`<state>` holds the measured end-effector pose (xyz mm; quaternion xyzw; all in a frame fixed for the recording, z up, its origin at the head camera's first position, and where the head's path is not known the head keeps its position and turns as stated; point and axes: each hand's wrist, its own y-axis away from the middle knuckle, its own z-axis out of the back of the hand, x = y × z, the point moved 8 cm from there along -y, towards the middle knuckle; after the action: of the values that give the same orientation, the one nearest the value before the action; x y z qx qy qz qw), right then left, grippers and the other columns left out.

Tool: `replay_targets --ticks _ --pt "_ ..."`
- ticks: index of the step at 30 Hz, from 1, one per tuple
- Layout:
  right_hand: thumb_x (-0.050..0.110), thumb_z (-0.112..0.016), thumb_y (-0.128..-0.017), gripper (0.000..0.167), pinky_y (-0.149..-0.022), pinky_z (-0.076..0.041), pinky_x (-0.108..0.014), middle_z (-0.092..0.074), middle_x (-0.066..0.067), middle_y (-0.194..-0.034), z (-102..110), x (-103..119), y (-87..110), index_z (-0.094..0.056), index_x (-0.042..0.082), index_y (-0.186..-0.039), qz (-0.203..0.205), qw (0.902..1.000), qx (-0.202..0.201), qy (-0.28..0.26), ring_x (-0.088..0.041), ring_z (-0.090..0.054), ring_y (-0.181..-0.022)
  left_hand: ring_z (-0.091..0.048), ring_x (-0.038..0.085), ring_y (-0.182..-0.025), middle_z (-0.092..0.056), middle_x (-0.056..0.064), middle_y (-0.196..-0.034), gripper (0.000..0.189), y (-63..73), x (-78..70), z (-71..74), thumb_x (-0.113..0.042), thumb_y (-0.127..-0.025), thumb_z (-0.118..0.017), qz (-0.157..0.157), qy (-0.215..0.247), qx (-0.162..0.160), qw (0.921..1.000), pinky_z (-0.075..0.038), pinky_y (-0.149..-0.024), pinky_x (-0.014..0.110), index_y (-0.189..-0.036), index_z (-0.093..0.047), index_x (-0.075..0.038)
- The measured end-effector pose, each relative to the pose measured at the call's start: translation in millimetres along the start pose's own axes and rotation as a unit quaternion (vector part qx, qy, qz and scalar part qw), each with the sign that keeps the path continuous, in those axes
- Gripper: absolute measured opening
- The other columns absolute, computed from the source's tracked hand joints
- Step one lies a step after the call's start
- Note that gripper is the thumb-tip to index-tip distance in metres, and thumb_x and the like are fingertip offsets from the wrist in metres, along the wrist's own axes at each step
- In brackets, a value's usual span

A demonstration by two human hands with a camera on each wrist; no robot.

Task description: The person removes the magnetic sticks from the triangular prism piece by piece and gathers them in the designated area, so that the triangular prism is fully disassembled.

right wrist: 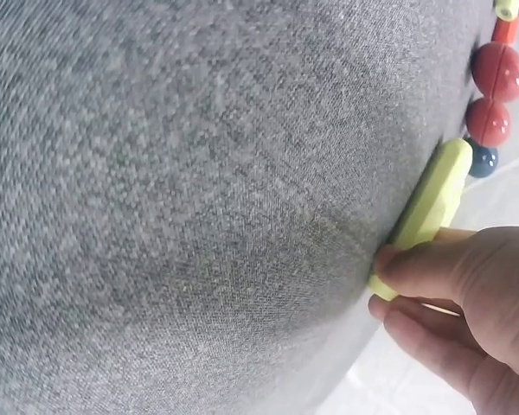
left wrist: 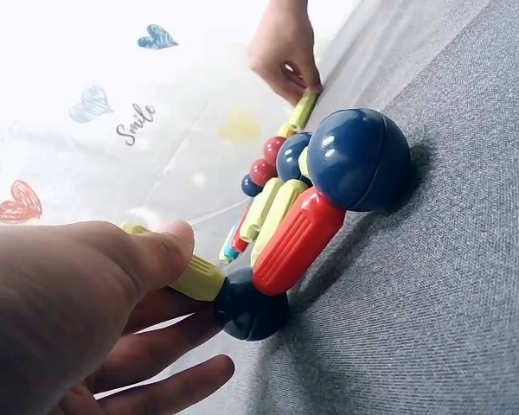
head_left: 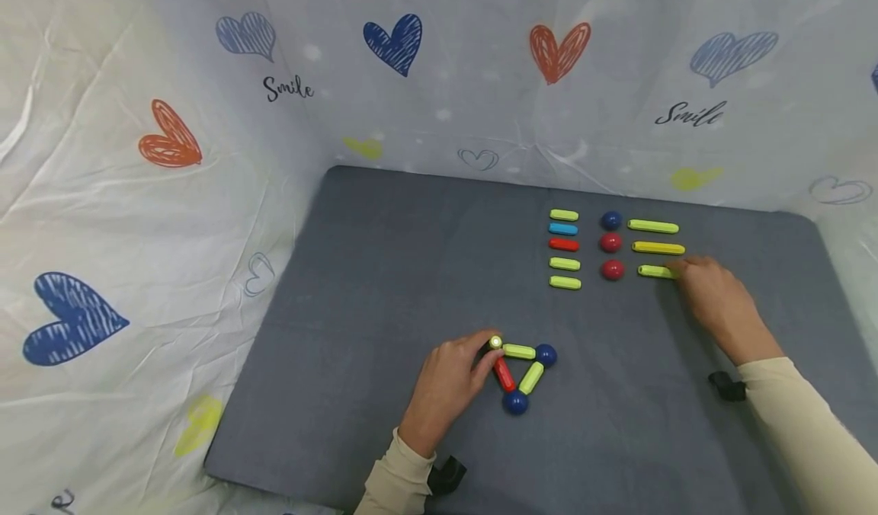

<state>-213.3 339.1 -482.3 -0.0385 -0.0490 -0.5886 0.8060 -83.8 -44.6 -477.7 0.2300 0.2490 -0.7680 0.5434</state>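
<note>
My left hand (head_left: 446,378) pinches a yellow-green magnetic rod (left wrist: 199,281), which stands up from a dark blue ball (left wrist: 253,304) at one corner of a flat triangle. Two short yellow-green rods (head_left: 519,351), a red rod (head_left: 504,375) and blue balls (head_left: 516,403) make up that triangle. Far to the right, my right hand (head_left: 716,302) grips the near end of a long yellow-green rod (right wrist: 432,199) between thumb and fingers. This rod lies on or just above the grey mat; which of the two I cannot tell.
Beyond the triangle, a column of short rods (head_left: 564,244) lies beside red balls (head_left: 613,270) and a blue ball (head_left: 610,220). Two more long rods (head_left: 658,247) lie right of them. A heart-printed white cloth (head_left: 446,119) borders the grey mat (head_left: 384,271).
</note>
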Motion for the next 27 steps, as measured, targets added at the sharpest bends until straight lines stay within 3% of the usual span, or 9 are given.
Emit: replay_targets --ticks 10,17,21,27 --pt "-0.017 -0.066 -0.092 0.035 -0.085 -0.051 -0.071 -0.064 -0.038 -0.123 0 2 0.1 -0.068 -0.011 -0.126 -0.005 0.9999 0.009 0.011 -0.058 -0.061 -0.110 -0.043 0.000 -0.055 -0.078 -0.001 -0.105 0.031 2.2 0.2 0.3 -0.032 -0.104 -0.071 0.003 0.013 -0.003 0.9999 -0.036 -0.051 0.019 -0.131 -0.073 -0.017" --pt "-0.007 -0.079 -0.087 0.039 -0.081 -0.051 -0.067 -0.066 -0.031 -0.117 15 12 4.2 -0.070 -0.008 -0.125 -0.002 0.9988 -0.048 0.001 -0.052 -0.063 -0.104 -0.047 -0.001 -0.058 -0.078 -0.002 -0.111 0.032 1.5 0.0 -0.4 -0.033 -0.103 -0.072 0.001 0.016 -0.003 0.9999 -0.040 -0.053 0.018 -0.132 -0.073 -0.018" --pt "0.001 -0.086 -0.084 0.044 -0.078 -0.053 -0.063 -0.069 -0.027 -0.115 41 49 9.9 -0.071 -0.005 -0.125 0.024 0.9944 -0.101 -0.022 -0.048 -0.066 -0.100 -0.055 0.000 -0.064 -0.078 -0.001 -0.113 0.032 0.8 -0.7 -2.2 -0.031 -0.103 -0.072 -0.001 0.012 -0.002 0.9999 -0.048 -0.058 0.021 -0.133 -0.073 -0.017" --pt "0.011 -0.084 -0.092 0.035 -0.085 -0.057 -0.057 -0.074 -0.014 -0.116 58 139 17.6 -0.074 0.005 -0.125 0.087 0.9811 -0.120 -0.124 -0.034 -0.071 -0.103 -0.074 0.009 -0.096 -0.077 0.002 -0.122 0.036 0.9 -0.2 -6.2 -0.026 -0.100 -0.076 0.008 -0.002 -0.001 1.0000 -0.062 -0.076 0.031 -0.134 -0.072 -0.015"
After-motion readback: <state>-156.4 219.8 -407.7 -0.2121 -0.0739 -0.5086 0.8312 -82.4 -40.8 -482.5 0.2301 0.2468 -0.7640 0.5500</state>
